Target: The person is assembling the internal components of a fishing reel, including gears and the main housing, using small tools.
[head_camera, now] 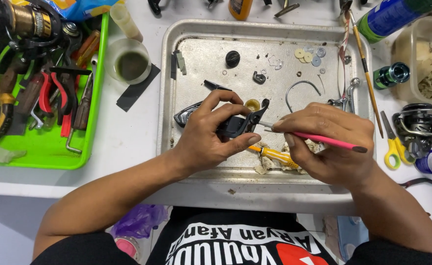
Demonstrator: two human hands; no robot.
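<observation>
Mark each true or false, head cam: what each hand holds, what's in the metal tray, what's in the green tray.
1. The left hand holds a black reel part. True.
2. The right hand holds scissors. False: it holds a pink-handled brush; the yellow-handled scissors lie on the table.
3. Both hands work over the metal tray. True.
4. The green tray is at the person's right. False: it is at the left, holding pliers.

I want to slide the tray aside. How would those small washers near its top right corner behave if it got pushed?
The washers look thin, flat and loose on the smooth metal tray, so they would probably slide and scatter rather than roll. Being tiny, they are likely very light and awkward to pinch up.
</observation>
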